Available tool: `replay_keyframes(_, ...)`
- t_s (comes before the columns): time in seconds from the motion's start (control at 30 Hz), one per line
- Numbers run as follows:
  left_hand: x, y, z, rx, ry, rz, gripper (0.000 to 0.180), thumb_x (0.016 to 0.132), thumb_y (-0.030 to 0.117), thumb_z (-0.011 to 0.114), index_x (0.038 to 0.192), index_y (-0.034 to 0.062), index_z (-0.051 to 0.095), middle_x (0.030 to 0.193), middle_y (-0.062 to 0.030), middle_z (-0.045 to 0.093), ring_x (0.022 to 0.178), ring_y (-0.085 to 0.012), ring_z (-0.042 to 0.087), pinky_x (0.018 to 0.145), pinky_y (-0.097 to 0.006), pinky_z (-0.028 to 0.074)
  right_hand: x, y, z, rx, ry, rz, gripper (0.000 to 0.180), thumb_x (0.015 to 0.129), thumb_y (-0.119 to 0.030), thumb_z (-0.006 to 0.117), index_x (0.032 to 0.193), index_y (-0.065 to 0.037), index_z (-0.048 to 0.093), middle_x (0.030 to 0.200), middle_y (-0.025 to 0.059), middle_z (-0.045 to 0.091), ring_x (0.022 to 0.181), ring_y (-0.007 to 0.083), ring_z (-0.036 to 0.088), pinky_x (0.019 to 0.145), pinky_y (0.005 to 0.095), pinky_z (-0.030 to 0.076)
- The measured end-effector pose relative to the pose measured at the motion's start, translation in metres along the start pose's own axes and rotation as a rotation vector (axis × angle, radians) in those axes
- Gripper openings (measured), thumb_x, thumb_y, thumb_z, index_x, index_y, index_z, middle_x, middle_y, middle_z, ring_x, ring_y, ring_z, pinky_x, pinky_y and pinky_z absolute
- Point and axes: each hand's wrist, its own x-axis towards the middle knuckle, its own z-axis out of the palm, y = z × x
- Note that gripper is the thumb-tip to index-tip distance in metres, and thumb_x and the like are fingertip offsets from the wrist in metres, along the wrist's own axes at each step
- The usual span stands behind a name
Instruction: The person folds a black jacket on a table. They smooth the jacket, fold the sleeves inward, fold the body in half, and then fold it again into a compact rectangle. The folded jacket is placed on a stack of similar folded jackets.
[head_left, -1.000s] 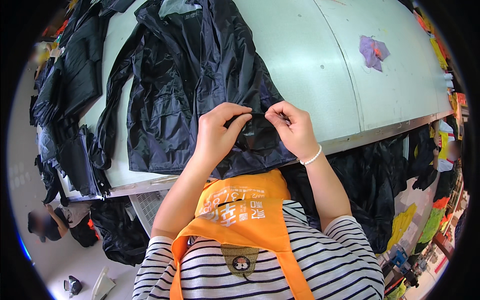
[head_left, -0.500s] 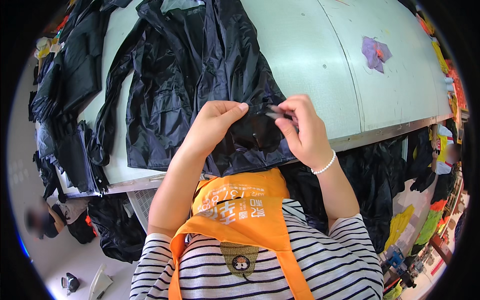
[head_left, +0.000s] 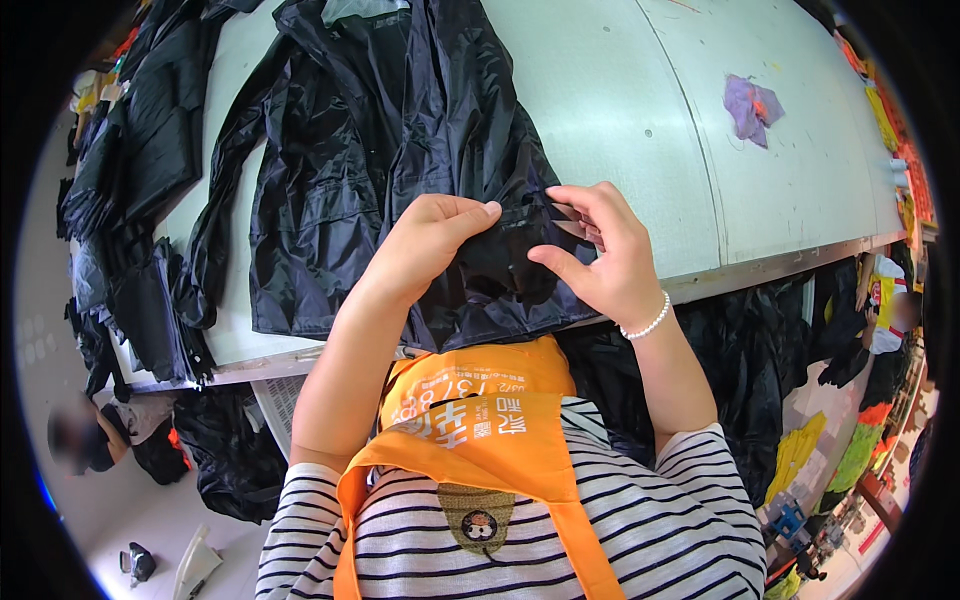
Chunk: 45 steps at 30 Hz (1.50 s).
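Note:
A shiny black jacket (head_left: 330, 180) lies spread on the pale table before me. My left hand (head_left: 430, 245) pinches the fabric between thumb and fingers, close to a pocket flap at the jacket's lower right. Just to its right, my right hand (head_left: 605, 245) keeps a small pair of thread snips (head_left: 568, 222) in its curled fingers. The blades point left toward the cloth, while the thumb and index finger stand apart around the fabric's edge. The handle end of the snips is hidden in the palm.
Stacked black garments (head_left: 150, 170) line the table's left side. A purple cloth scrap (head_left: 750, 108) rests at the upper right. More black garments (head_left: 735, 360) hang or lie below the table edge. People are partly visible at the far left and right.
My right thumb and index finger have spread apart, and the snips have drawn back toward the palm. My left hand keeps its pinch, almost in the same place.

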Motion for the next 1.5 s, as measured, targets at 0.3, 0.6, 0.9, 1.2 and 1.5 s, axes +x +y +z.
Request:
replay_keyframes(0.3,0.010,-0.002,0.003,0.171,-0.027,-0.039,0.025,0.091,0.018,0.060,0.090,-0.0049,0.069,0.080,-0.0014,0.067,0.071,-0.0042,0.056,0.066,-0.020,0.045,0.010,0.022,0.012,0.010,-0.148,-0.102,0.025,0.070,0.010,0.061,0.090,-0.005,0.062,0.086,0.0042,0.058,0.065,0.0175,0.060,0.058,0.0269,0.048)
replay_keyframes(0.6,-0.001,-0.009,0.014,0.614,0.113,0.342,0.023,0.077,0.012,0.074,0.090,-0.0037,0.066,0.080,-0.0034,0.067,0.074,-0.0076,0.058,0.069,-0.022,0.046,0.003,0.027,0.027,0.103,-0.099,0.108,0.008,0.087,-0.002,0.059,0.093,-0.002,0.054,0.073,0.0106,0.060,0.065,0.0204,0.062,0.061,0.0288,0.049)
replay_keyframes(0.9,0.000,-0.017,0.010,0.455,0.112,0.213,0.020,0.079,0.012,0.071,0.088,-0.0057,0.069,0.075,-0.0047,0.069,0.070,-0.0068,0.059,0.065,-0.023,0.047,0.011,0.030,0.017,0.397,-0.199,0.310,0.014,0.089,-0.014,0.064,0.091,0.000,0.062,0.067,0.0017,0.059,0.060,0.0077,0.052,0.057,0.0220,0.043)
replay_keyframes(1.2,0.002,-0.017,0.006,0.450,0.068,0.207,0.025,0.079,0.015,0.070,0.095,-0.0049,0.069,0.073,-0.0079,0.068,0.066,-0.0079,0.058,0.063,-0.025,0.047,0.012,0.028,0.019,0.445,-0.127,0.389,0.018,0.089,-0.015,0.065,0.088,0.001,0.058,0.069,0.0040,0.061,0.062,0.0069,0.050,0.059,0.0230,0.043)
replay_keyframes(1.5,-0.002,-0.017,0.006,0.310,0.136,0.211,0.020,0.083,0.008,0.067,0.096,-0.0070,0.067,0.083,-0.0028,0.068,0.075,-0.0055,0.058,0.071,-0.020,0.047,-0.006,0.014,-0.012,0.095,-0.163,0.254,0.019,0.088,-0.017,0.065,0.094,-0.002,0.055,0.086,0.0089,0.060,0.072,0.0168,0.062,0.065,0.0271,0.049)
